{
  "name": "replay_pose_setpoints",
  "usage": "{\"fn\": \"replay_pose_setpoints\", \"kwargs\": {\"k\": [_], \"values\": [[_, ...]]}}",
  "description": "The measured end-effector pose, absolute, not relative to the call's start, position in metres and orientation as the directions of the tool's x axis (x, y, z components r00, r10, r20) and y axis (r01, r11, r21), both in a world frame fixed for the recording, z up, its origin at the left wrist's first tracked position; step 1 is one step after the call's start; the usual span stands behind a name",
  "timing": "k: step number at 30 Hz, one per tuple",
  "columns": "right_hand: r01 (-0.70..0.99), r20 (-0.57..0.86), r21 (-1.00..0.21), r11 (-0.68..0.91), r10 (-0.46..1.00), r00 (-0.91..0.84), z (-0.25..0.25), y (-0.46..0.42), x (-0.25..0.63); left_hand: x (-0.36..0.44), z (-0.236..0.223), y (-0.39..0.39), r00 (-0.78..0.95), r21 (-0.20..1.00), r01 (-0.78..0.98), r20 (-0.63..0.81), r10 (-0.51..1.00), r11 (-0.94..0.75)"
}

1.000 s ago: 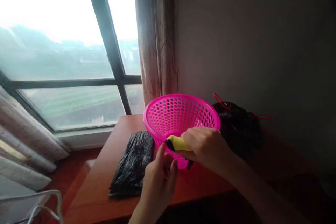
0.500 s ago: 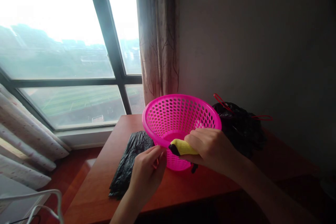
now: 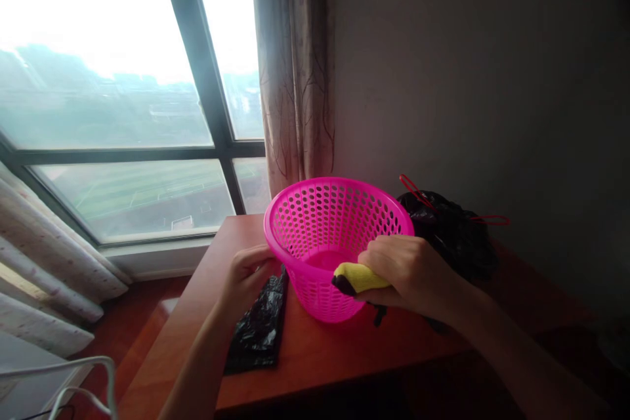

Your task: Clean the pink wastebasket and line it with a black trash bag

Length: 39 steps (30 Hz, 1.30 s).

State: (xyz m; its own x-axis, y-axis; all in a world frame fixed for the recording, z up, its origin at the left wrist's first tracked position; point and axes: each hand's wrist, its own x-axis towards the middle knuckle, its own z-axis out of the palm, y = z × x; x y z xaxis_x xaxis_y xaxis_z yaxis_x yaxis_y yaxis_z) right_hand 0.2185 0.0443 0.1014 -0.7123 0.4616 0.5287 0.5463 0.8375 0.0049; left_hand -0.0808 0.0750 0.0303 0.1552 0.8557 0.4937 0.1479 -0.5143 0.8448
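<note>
A bright pink perforated plastic basket (image 3: pixel 339 191) stands upright on the table, its wide mouth facing up. My left hand (image 3: pixel 250 275) is at the basket's left rim, fingertips closed on the edge. At the front right rim, my right hand (image 3: pixel 406 269) is closed around a yellow cloth-like piece with a black tip (image 3: pixel 361 277), pressing it to the rim. A small dark strip (image 3: pixel 378 315) dangles below that hand. Partly under my left hand lies a flat, folded black plastic bag (image 3: pixel 258 335).
A crumpled black plastic bag with red drawstrings (image 3: pixel 455 230) lies behind right, by the wall. The reddish-brown table (image 3: pixel 182 335) has its left edge near the window (image 3: pixel 123 197). A curtain (image 3: pixel 302 79) hangs behind the basket. White tubing (image 3: pixel 105 367) shows at lower left.
My left hand has moved left and up, from the basket's front rim to its left rim. My right hand has shifted slightly right along the rim with the yellow cloth. More of the flat black bag shows a shiny face.
</note>
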Motion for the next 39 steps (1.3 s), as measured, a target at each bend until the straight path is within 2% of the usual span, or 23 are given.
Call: {"fn": "replay_pose_setpoints", "kwargs": {"k": [3, 5, 8, 13, 16, 19, 28, 39], "values": [[0.55, 0.547, 0.012, 0.835, 0.455, -0.703, 0.1, 0.045, 0.218, -0.076, 0.027, 0.077, 0.151, 0.872, 0.059, 0.474, 0.867, -0.487], [0.552, 0.552, 0.015, 0.834, 0.453, -0.7, 0.099, 0.046, 0.217, -0.07, 0.025, 0.072, 0.141, 0.87, 0.062, 0.478, 0.867, -0.489], [0.554, 0.544, 0.01, 0.833, 0.46, -0.702, 0.098, 0.046, 0.216, -0.06, 0.019, 0.056, 0.107, 0.848, 0.164, 0.493, 0.863, -0.504], [0.568, 0.541, 0.033, 0.822, 0.463, -0.702, 0.097, 0.047, 0.215, -0.042, 0.004, 0.019, -0.034, 0.739, 0.419, 0.593, 0.805, -0.527], [0.579, 0.539, 0.035, 0.815, 0.472, -0.697, 0.096, 0.047, 0.213, -0.029, 0.0, 0.001, 0.008, 0.641, 0.522, 0.656, 0.755, -0.563], [0.588, 0.544, 0.037, 0.808, 0.478, -0.69, 0.095, 0.048, 0.212, -0.018, -0.001, -0.005, 0.064, 0.585, 0.551, 0.682, 0.729, -0.596], [0.603, 0.547, 0.037, 0.797, 0.489, -0.68, 0.095, 0.046, 0.208, -0.008, 0.006, 0.007, 0.138, 0.717, 0.459, 0.525, 0.84, -0.524], [0.646, 0.572, 0.094, 0.757, 0.49, -0.658, 0.097, 0.035, 0.188, -0.007, 0.018, 0.012, 0.174, 0.762, 0.407, 0.477, 0.862, -0.504]]}}
